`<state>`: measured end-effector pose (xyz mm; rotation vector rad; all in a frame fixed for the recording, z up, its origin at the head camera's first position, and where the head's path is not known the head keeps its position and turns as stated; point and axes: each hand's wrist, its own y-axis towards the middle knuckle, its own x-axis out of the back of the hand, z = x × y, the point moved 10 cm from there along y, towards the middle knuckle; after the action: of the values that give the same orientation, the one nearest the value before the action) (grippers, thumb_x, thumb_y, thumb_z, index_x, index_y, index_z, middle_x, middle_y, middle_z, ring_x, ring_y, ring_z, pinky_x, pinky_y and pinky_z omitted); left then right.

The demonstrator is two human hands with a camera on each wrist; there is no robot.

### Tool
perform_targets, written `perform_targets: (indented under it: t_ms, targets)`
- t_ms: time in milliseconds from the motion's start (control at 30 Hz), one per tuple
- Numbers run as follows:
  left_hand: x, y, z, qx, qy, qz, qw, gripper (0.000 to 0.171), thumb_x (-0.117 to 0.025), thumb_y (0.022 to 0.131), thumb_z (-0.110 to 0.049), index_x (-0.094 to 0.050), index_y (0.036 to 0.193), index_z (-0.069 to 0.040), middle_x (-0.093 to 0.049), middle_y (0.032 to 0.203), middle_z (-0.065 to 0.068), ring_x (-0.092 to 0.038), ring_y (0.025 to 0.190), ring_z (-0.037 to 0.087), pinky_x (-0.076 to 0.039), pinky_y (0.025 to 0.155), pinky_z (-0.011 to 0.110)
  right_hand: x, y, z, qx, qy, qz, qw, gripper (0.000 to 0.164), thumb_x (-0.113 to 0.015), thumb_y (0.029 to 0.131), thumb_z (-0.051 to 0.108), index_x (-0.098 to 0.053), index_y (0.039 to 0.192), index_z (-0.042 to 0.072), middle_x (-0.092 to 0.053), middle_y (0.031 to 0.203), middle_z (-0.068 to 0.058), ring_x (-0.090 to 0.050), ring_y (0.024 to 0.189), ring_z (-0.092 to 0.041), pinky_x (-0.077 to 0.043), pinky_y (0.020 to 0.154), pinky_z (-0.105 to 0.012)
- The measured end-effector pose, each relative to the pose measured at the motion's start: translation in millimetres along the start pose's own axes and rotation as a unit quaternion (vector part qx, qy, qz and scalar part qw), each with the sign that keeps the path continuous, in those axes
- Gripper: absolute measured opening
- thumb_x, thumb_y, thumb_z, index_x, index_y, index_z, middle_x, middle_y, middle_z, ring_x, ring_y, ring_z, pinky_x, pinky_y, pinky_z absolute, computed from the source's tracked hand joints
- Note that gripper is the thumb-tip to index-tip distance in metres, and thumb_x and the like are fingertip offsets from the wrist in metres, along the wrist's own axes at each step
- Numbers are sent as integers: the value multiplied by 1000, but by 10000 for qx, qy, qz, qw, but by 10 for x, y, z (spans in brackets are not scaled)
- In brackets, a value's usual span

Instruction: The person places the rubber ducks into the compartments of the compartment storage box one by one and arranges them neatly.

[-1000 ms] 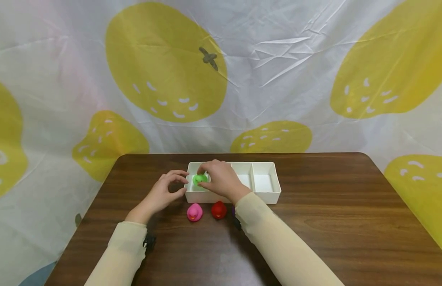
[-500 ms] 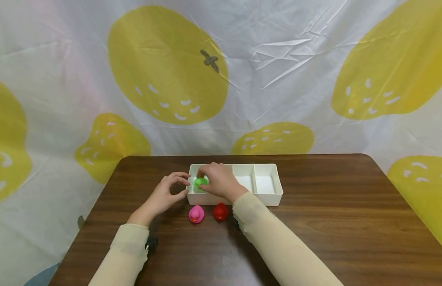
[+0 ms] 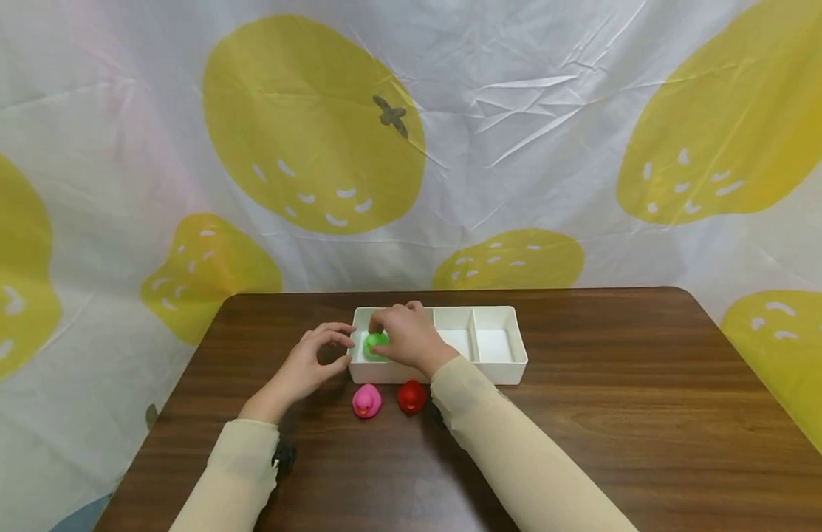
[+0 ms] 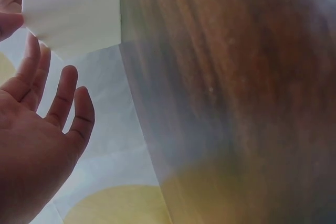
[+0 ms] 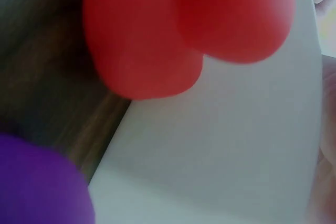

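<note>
A green rubber duck (image 3: 375, 346) is in the leftmost compartment of a white divided tray (image 3: 500, 373). My right hand (image 3: 411, 336) reaches over the tray and pinches this duck between thumb and fingers. My left hand (image 3: 311, 366) is at the tray's left end, fingers loosely bent and fingertips against its wall; the left wrist view shows those fingers (image 4: 67, 90) beside the white end wall. A pink rubber duck (image 3: 366, 401) and a red rubber duck (image 3: 411, 397) stand in front of the tray.
A purple rounded thing (image 5: 39, 182) shows in the right wrist view near the red duck; my right sleeve hides it in the head view. The brown wooden table (image 3: 617, 428) reaches back to a fruit-patterned cloth (image 3: 517, 148).
The head view has shifted slightly. My right hand stays on the green duck, which sits slightly lower in its compartment. My left hand stays at the tray's end.
</note>
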<state>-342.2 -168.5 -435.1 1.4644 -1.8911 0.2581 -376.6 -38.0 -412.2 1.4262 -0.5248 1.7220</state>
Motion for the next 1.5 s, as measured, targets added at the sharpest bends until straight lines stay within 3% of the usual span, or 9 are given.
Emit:
perform_targets:
  t_ms: [333, 633, 900, 1233, 1500]
  targets:
    - [-37, 10, 12, 31, -126, 26, 9999, 19, -75, 92, -6, -72, 111, -4, -61, 142, 10, -55, 118, 35, -43, 103, 60, -56, 4, -21, -318, -254, 171, 9990, 26, -84, 87, 35, -75, 106, 20, -75, 95, 7, -62, 99, -19, -39, 98, -47]
    - [-51, 44, 0, -66, -153, 13, 9999, 18, -76, 92, -6, -72, 109, -6, -62, 142, 8, -55, 116, 30, -43, 101, 59, -62, 24, -41, -474, -678, 320, 9961, 25, -83, 86, 35, -77, 106, 22, -75, 93, 9, -63, 100, -19, -36, 102, -49]
    - [-40, 28, 9, -88, -193, -21, 9998, 18, -76, 92, -6, -72, 109, -8, -62, 141, 10, -55, 117, 36, -43, 102, 59, -86, 40, -47, -414, -722, 303, 9961, 24, -83, 86, 34, -77, 107, 23, -77, 98, 9, -64, 102, -20, -36, 103, -51]
    - [-31, 2, 22, -49, -89, -27, 9999, 18, -76, 91, -6, -72, 109, -7, -62, 141, 9, -55, 115, 31, -45, 100, 54, -26, -65, 8, -177, 177, -39, 9997, 25, -84, 86, 29, -77, 107, 19, -79, 106, 4, -65, 110, -25, -31, 110, -60]
    - [12, -9, 11, -139, 56, -139, 9998, 18, -77, 90, -7, -72, 106, -10, -64, 139, 9, -54, 113, 29, -45, 98, 51, 147, -170, 129, 43, 186, -412, 9990, 22, -80, 88, 26, -75, 108, 19, -76, 110, 1, -63, 108, -25, -34, 107, -57]
